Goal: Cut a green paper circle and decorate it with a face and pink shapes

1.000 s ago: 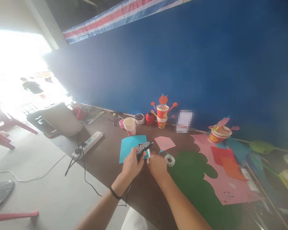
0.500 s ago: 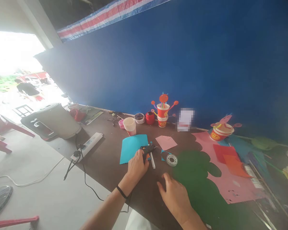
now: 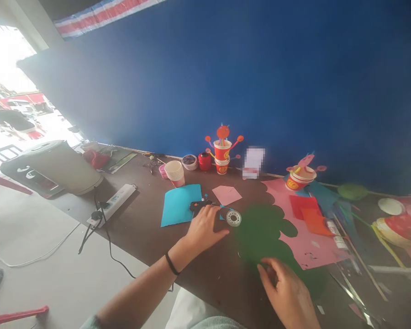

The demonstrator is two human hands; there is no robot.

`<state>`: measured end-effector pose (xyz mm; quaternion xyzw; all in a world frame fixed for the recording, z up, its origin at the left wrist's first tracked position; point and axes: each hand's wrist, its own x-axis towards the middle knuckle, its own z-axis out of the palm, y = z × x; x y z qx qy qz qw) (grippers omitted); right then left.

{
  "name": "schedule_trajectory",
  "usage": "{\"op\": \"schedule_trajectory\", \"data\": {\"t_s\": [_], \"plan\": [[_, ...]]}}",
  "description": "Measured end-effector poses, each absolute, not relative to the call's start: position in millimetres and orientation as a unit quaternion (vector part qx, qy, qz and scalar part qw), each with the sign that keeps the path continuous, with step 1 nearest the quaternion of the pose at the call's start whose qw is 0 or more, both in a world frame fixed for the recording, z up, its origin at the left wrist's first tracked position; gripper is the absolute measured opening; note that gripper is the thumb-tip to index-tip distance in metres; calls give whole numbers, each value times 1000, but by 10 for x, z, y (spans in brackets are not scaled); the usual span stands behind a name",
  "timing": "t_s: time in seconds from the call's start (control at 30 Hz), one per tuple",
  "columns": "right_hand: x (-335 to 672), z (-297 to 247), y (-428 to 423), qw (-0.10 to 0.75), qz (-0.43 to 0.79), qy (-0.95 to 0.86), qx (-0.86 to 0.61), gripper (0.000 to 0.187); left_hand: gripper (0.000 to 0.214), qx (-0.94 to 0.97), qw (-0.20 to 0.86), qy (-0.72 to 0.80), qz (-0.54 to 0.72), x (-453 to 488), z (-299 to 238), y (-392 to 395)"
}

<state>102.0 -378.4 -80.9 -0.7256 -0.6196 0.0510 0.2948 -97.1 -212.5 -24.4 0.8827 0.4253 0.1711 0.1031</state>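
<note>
My left hand (image 3: 205, 228) lies on the brown table (image 3: 147, 240) with its fingers stretched out flat. Its fingertips touch a black glue gun (image 3: 196, 205) that rests on the edge of a light-blue paper sheet (image 3: 176, 210). A roll of clear tape (image 3: 233, 218) sits just right of that hand. My right hand (image 3: 287, 292) is at the near edge of a dark green scalloped paper (image 3: 260, 233), fingers curled and pinching its edge. A black band is on my left wrist.
A white power strip (image 3: 114, 204) with black cords, a grey appliance (image 3: 55, 167), a paper cup (image 3: 175, 172), small tubs and decorated red cups (image 3: 222, 155) line the back. Pink (image 3: 294, 237), red and orange sheets, sticks and plates crowd the right. A person stands outside, far left.
My left hand set the glue gun down on the blue paper and flattened out. My right hand let go of the white stick and drew back right to the green paper's near edge.
</note>
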Motion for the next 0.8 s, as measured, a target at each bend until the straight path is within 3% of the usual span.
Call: {"op": "schedule_trajectory", "data": {"t_s": [0.13,0.37,0.8], "plan": [[1233,-832,-3967,278,32,-635,-720,22,71,915,122,366,118,-543,-331,-2053],[1447,-994,-4314,234,4,-688,-687,35,57,913,137,371,97,-392,-384,-1950],[1435,-948,-4453,254,29,-682,-685,28,68,937,261,221,76,-237,-463,-3065]]}}
